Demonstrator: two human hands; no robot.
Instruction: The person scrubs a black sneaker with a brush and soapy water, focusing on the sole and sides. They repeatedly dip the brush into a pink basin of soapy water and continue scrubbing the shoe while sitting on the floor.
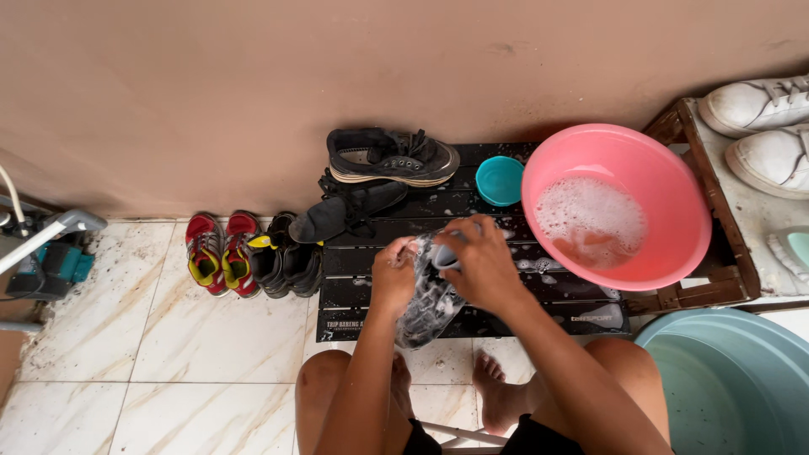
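The left hand (394, 274) and right hand (482, 263) both gripped a wet grey shoe (428, 299) beside the pink basin (674, 202). Soap on the shoe could have let it slip from the fingers and tip the tilted basin.

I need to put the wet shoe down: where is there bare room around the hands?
Bare marble floor tiles lie free left of the black slatted mat, in front of the red-and-yellow sneakers. The mat's rear is crowded: black sneakers, small teal bowl, pink soapy basin. Both hands hold the wet grey shoe.
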